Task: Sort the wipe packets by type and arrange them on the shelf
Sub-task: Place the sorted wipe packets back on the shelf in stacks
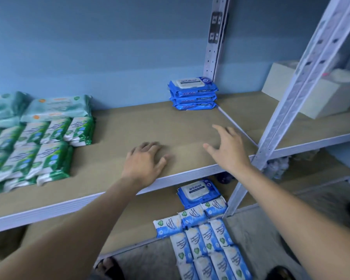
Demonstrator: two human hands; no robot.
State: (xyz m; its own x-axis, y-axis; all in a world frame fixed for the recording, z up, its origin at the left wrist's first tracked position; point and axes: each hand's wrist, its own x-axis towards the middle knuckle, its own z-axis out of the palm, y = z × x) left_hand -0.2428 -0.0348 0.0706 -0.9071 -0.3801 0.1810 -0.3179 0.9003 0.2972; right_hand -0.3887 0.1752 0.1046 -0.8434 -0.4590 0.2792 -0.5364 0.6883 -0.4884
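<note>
A stack of three dark-blue antabax packets (192, 93) stands at the back right corner of the brown shelf board (150, 126). Green-and-white packets (49, 146) lie in rows at the shelf's left, with pale teal packets (57, 108) behind them. My left hand (144, 162) rests flat near the shelf's front edge, holding nothing. My right hand (228, 148) hovers with spread fingers over the shelf's right part, empty. Below, one more antabax packet (198, 193) lies on the lower shelf, and several light-blue packets (206, 241) lie in rows from that shelf down onto the floor.
White metal uprights (303, 81) frame the shelf on the right. A cream box (323, 93) sits on the neighbouring shelf beyond them. The blue wall (109, 47) closes the back. Dark footwear (109, 267) shows at the bottom edge.
</note>
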